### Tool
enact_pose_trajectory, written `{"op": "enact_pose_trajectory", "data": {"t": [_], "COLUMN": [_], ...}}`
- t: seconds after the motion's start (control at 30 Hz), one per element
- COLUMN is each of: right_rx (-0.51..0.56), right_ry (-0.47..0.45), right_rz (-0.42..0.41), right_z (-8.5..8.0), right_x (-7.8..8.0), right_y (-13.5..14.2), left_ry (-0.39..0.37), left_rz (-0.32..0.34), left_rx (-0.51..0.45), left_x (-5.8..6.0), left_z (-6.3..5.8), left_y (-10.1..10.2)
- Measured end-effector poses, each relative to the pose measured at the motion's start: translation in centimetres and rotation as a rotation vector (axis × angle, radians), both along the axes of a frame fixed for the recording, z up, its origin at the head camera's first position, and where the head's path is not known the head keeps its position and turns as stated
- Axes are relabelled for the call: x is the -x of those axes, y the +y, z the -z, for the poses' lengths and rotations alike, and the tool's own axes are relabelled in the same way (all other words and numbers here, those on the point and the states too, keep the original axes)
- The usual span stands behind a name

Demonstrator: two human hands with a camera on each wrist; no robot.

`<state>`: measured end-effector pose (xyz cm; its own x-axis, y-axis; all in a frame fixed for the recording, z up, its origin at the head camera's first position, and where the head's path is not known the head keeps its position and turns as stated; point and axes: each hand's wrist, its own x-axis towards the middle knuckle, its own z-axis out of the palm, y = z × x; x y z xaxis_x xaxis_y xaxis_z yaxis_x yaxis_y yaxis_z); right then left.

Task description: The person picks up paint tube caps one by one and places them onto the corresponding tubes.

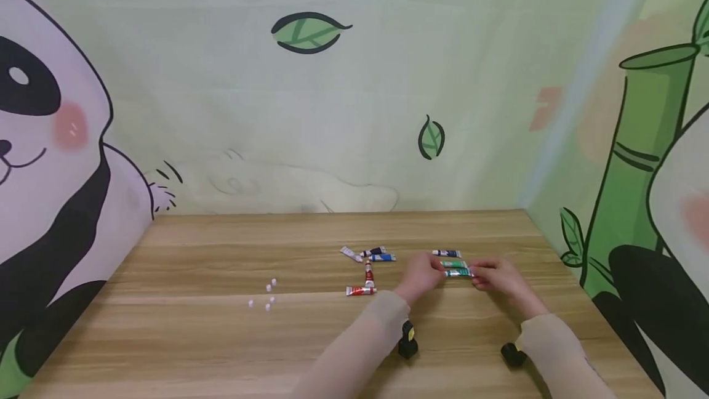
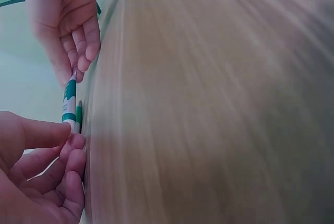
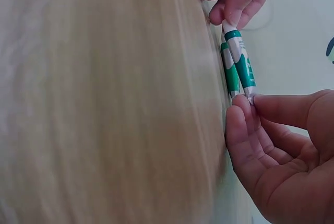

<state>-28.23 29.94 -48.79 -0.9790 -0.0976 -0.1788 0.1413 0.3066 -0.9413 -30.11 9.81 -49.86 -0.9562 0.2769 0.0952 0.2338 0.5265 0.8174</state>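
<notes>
- L hand (image 1: 422, 274) pinches cap end of teal tube (image 1: 457, 273)
- R hand (image 1: 498, 277) pinches its flat end
- green tube (image 1: 453, 263) just behind
- dk blue tube (image 1: 446, 253) past that

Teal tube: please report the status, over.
Left hand pinches one end; right hand pinches the other. Teal tube held between. Possible snag: green tube alongside.

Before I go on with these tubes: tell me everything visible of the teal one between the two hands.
The teal tube is slim and foil-like, silvery white with teal patches and print too small to read. In the head view it runs roughly left to right. The left hand pinches its white end, apparently the cap; the right hand pinches its flattened silver tail. A green tube lies just beyond; whether they touch is unclear.
</notes>
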Motion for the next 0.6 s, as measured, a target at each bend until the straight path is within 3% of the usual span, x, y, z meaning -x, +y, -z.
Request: {"op": "enact_pose_trajectory", "data": {"t": [0.37,0.6], "right_rx": [-0.057,-0.106], "right_ry": [-0.007,-0.02], "right_rz": [-0.009,0.016], "right_z": [0.37,0.36], "right_x": [-0.05,0.13], "right_y": [-0.07,-0.07], "left_ry": [0.061,0.006], "left_rz": [0.033,0.019], "left_rx": [0.09,0.055], "left_x": [-0.4,-0.24], "left_z": [-0.23,-0.1], "left_y": [0.01,0.07]}}
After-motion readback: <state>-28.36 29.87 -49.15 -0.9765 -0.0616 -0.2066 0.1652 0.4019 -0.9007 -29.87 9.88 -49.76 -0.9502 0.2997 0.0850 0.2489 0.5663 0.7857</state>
